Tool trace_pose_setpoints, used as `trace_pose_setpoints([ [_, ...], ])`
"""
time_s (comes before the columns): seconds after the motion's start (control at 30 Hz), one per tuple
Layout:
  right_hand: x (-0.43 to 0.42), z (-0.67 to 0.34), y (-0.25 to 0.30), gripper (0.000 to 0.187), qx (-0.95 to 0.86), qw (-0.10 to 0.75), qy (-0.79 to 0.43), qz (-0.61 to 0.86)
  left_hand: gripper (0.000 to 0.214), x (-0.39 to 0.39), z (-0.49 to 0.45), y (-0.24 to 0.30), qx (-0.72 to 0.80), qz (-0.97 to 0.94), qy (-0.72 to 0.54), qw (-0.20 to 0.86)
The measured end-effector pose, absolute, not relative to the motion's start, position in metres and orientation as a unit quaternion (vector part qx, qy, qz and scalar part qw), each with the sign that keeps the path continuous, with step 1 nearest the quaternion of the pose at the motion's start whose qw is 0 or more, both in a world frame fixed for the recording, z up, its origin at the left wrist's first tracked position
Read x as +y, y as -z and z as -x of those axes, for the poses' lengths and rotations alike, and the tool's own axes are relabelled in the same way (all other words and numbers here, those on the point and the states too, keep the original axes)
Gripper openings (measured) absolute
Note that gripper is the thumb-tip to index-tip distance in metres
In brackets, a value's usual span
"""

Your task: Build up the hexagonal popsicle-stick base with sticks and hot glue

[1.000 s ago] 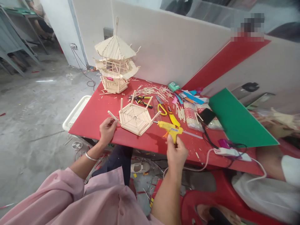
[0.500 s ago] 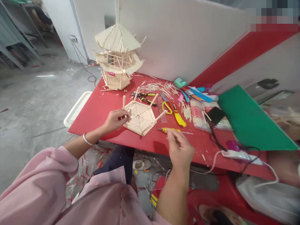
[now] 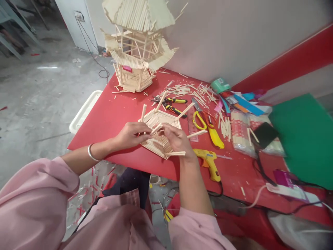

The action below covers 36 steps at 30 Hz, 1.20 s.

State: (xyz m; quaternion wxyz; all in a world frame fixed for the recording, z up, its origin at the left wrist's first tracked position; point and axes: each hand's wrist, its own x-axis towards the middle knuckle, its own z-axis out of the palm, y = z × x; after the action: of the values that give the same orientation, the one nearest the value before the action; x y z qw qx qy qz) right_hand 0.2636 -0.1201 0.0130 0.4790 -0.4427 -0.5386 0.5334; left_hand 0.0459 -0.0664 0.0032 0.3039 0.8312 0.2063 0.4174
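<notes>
A six-sided base of pale wooden sticks (image 3: 153, 147) lies on the red table, with short stick posts rising at its corners. My left hand (image 3: 132, 134) reaches over its left side, fingers closed on a short stick post (image 3: 156, 129). From the right, my right hand (image 3: 179, 139) curls its fingers against the same post; its thumb is partly hidden. Another post (image 3: 175, 153) sticks out at the near corner beside my right wrist. A yellow glue gun (image 3: 212, 165) lies just right of that wrist.
A tall stick pagoda (image 3: 140, 52) stands at the back left. Behind the base lie pliers (image 3: 173, 106), yellow-handled scissors (image 3: 200, 118), a yellow cutter (image 3: 215, 138) and loose sticks (image 3: 180, 90). Packed sticks (image 3: 241, 133), a green board (image 3: 304, 135) and a power strip (image 3: 293, 194) are at right.
My right hand has moved left from above the glue gun to the post by my left hand. The glue gun is more exposed. A post now shows at the base's near corner.
</notes>
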Motion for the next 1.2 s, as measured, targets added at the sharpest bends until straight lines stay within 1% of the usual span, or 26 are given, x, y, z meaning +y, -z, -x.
trace_pose_setpoints([
  [0.03,-0.113,-0.261,-0.015,0.034,-0.564,0.462,-0.53,0.434,0.018,-0.067,-0.046,-0.002,0.219,-0.83,-0.413,0.305],
  [0.13,-0.099,-0.254,-0.02,0.028,-0.61,0.434,-0.533,0.394,0.024,-0.068,-0.047,0.001,0.24,-0.829,-0.401,0.308],
  [0.37,-0.101,-0.253,-0.009,0.02,-0.607,0.449,-0.54,0.372,0.023,-0.075,-0.041,-0.016,0.245,-0.822,-0.378,0.348],
  [0.47,-0.104,-0.251,-0.01,0.016,-0.606,0.457,-0.533,0.375,0.026,-0.074,-0.035,-0.021,0.268,-0.834,-0.36,0.321],
  [0.63,-0.104,-0.247,-0.016,0.018,-0.6,0.45,-0.533,0.393,0.02,-0.065,-0.028,-0.02,0.312,-0.892,-0.226,0.237],
  [0.73,-0.104,-0.246,-0.017,0.021,-0.605,0.443,-0.523,0.405,0.017,-0.062,-0.024,-0.022,0.32,-0.91,-0.155,0.213],
  [0.83,-0.104,-0.247,-0.015,0.022,-0.617,0.439,-0.512,0.406,0.021,-0.061,-0.02,-0.026,0.302,-0.92,-0.096,0.229],
  [0.93,-0.104,-0.246,-0.013,0.02,-0.616,0.438,-0.515,0.404,0.03,-0.059,-0.017,-0.028,0.29,-0.918,-0.061,0.264],
  [1.03,-0.104,-0.244,-0.014,0.021,-0.611,0.436,-0.52,0.408,0.038,-0.058,-0.017,-0.027,0.284,-0.914,-0.064,0.284],
  [1.2,-0.104,-0.242,-0.017,0.021,-0.596,0.433,-0.539,0.408,0.044,-0.057,-0.02,-0.025,0.278,-0.906,-0.095,0.306],
])
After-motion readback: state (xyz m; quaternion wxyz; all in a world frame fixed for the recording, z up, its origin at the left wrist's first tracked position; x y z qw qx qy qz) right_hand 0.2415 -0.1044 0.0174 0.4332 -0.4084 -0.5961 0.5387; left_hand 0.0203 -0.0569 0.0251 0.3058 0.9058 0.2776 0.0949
